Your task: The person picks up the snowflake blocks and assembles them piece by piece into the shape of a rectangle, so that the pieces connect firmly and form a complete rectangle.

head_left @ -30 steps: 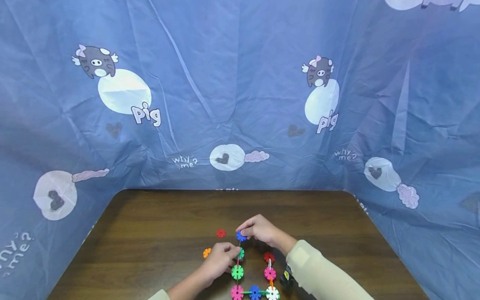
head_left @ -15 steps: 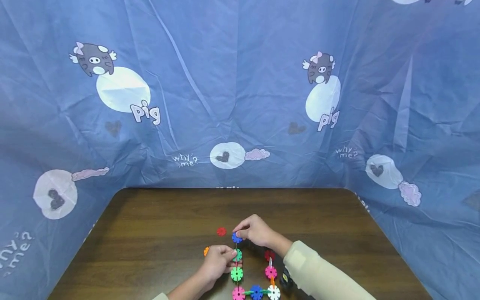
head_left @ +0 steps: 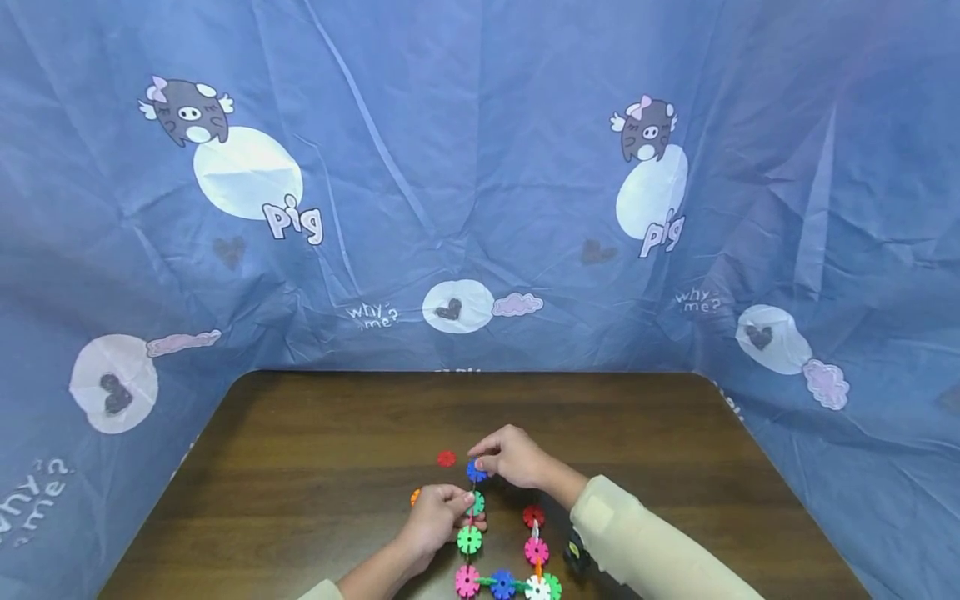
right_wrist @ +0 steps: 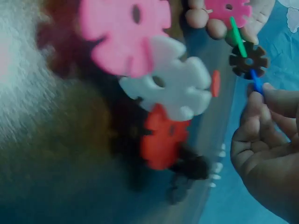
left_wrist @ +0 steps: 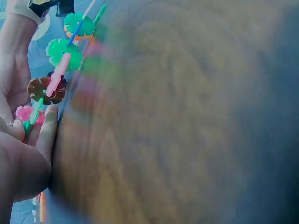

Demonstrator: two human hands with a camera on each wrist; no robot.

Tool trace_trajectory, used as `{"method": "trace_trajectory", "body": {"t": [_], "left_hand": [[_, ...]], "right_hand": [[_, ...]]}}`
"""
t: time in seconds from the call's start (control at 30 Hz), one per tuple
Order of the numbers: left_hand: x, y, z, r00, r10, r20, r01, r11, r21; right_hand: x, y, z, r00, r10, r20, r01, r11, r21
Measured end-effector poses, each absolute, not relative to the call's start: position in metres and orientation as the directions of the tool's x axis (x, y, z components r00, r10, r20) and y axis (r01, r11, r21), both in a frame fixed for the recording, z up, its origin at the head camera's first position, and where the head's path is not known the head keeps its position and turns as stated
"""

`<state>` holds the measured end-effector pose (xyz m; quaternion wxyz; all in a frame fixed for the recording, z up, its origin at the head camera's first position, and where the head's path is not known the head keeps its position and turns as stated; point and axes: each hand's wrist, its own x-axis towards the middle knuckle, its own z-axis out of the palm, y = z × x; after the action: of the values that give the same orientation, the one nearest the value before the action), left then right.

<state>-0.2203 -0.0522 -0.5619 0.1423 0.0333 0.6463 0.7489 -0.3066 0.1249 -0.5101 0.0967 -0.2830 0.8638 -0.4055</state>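
Observation:
My left hand (head_left: 437, 518) pinches a green notched interlocking disc (head_left: 477, 503) in a standing chain of such discs. Beyond it, my right hand (head_left: 516, 457) holds a blue disc (head_left: 476, 471) between thumb and fingers. In the right wrist view, a brown disc (right_wrist: 249, 61) joins the blue disc to a green disc (right_wrist: 237, 37) seen edge-on. Left fingers rest about a pink disc (right_wrist: 229, 7) there. Nearer in the head view, the chain runs through a light green disc (head_left: 469, 540) and a pink disc (head_left: 467, 581).
A front row has a blue disc (head_left: 502, 585) and a white disc (head_left: 537, 588); a right side has a pink disc (head_left: 536, 550) and a red disc (head_left: 533, 517). A loose red disc (head_left: 447, 458) and an orange disc (head_left: 416, 497) lie left. A black object (head_left: 576, 552) sits right.
Both hands keep their grips on the green and blue discs. The blue disc shifts slightly left, then a little back right; the head view tilts slightly.

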Motion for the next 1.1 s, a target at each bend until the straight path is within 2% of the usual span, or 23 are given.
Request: {"method": "trace_trajectory", "body": {"t": [0.2,0.33,0.47,0.6,0.73,0.87,1.1], "left_hand": [[-0.220,-0.053,-0.559,-0.953,0.272,-0.134,-0.176,-0.136,0.975],[-0.220,-0.051,-0.558,-0.953,0.272,-0.130,-0.171,-0.130,0.977],[-0.220,-0.052,-0.558,-0.954,0.273,-0.125,-0.164,-0.125,0.979],[-0.219,-0.054,-0.557,-0.949,0.280,-0.146,-0.187,-0.122,0.975],[-0.218,-0.055,-0.553,-0.948,0.261,-0.182,-0.218,-0.113,0.969],[-0.217,-0.055,-0.548,-0.969,0.196,-0.151,-0.158,-0.019,0.987],[-0.218,-0.056,-0.547,-0.990,0.133,-0.045,-0.009,0.256,0.967]], "right_hand": [[-0.302,0.148,-0.489,-0.836,-0.543,0.085,-0.436,0.562,-0.702],[-0.275,0.181,-0.471,-0.778,-0.628,0.014,-0.504,0.611,-0.610],[-0.235,0.207,-0.475,-0.719,-0.690,-0.089,-0.550,0.643,-0.533],[-0.203,0.219,-0.496,-0.759,-0.637,-0.133,-0.509,0.710,-0.487],[-0.189,0.219,-0.515,-0.805,-0.573,-0.152,-0.445,0.753,-0.485],[-0.186,0.215,-0.522,-0.827,-0.543,-0.145,-0.432,0.779,-0.454],[-0.191,0.222,-0.521,-0.833,-0.549,-0.071,-0.475,0.775,-0.416]]}}
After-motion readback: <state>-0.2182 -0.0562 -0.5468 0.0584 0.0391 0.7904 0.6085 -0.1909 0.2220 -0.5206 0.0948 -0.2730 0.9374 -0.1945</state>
